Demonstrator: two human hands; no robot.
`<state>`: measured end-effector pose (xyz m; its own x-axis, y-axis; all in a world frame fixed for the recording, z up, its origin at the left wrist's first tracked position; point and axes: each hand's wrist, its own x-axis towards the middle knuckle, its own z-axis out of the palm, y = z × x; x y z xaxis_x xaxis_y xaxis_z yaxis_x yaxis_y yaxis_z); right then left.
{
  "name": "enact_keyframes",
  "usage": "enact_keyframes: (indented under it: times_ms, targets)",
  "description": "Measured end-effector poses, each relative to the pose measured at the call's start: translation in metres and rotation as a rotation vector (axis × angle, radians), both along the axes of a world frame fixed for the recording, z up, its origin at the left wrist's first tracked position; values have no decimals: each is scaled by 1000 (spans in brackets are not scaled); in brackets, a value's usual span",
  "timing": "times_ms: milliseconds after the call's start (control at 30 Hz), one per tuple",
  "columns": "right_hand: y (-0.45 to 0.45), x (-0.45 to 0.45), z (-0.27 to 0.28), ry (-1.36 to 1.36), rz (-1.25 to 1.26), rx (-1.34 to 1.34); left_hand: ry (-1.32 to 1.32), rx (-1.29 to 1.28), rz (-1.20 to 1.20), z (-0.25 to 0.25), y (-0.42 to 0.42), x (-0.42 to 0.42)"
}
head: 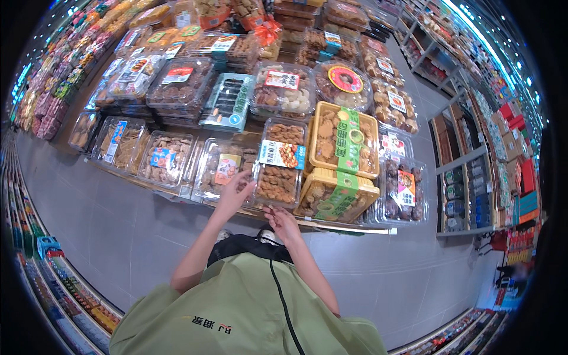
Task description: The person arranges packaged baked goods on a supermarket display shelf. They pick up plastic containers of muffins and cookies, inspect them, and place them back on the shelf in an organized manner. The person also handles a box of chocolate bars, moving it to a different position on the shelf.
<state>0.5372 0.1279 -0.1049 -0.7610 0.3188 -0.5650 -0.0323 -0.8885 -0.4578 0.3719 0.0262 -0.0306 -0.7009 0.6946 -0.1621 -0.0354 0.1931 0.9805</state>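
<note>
My left hand (235, 193) is at the left edge of a clear plastic box of brown twisted snacks (279, 184), its fingers slightly spread against the side. Just below that box's front edge is my right hand (282, 222), its fingers bent; whether they touch the box is unclear. The box bears a blue and white label and lies partly over the neighbouring clear box with a pink and yellow label (226, 168). To its right, a yellow-lidded tub of biscuits with a green band (346, 140) leans on a second yellow tub (337, 195).
Stacked clear snack boxes (182, 84) cover the display behind. A box of dark round items (404, 191) lies at its front right corner. Grey shelving (466, 159) with bottles stands to the right across the grey tiled floor (390, 262). Wrapped sweets (57, 88) fill a display at far left.
</note>
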Motion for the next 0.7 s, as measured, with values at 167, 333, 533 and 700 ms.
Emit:
enact_keyframes:
  times_ms: [167, 333, 533, 700]
  targets:
    - [10, 11, -21, 45, -18, -105, -156, -106, 167, -35, -61, 0]
    - [2, -6, -7, -21, 292, 53, -564, -102, 483, -54, -105, -2]
    - [-29, -48, 1, -255, 357, 444, -598, 93, 650, -107, -123, -41]
    - [-40, -56, -8, -321, 294, 644, -524, -42, 655, -94, -118, -52]
